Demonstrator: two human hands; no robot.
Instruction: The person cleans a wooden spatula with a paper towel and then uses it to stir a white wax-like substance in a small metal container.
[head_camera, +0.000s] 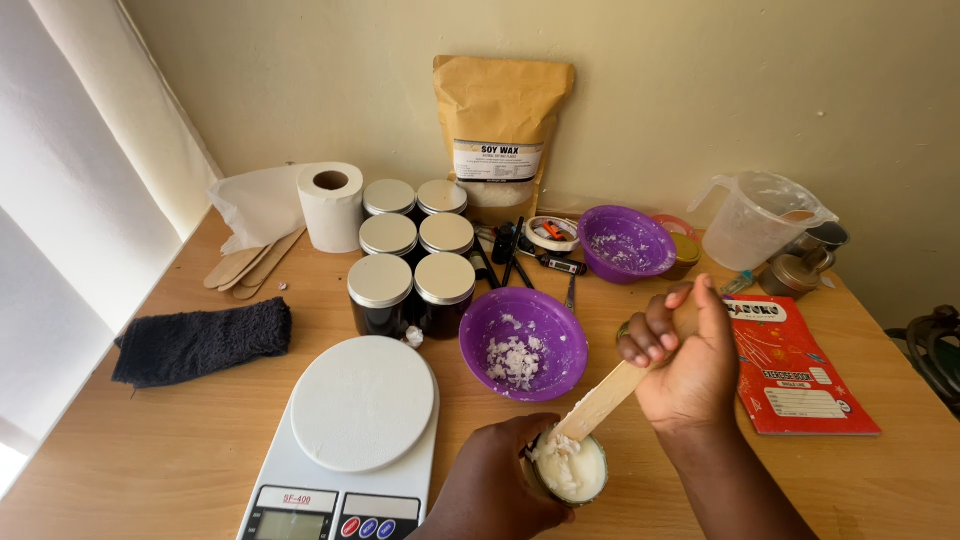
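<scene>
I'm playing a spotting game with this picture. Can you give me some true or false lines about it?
1. The right hand holds a wooden stick. True.
2. The stick dips into a small jar of white wax that the left hand grips. True.
3. The scale has a bowl sitting on it. False: its plate is bare; the near purple bowl sits on the table beside it.
4. The dark towel lies right of the red notebook. False: it lies far left.
5. Six lidded jars stand behind the scale. True.
</scene>
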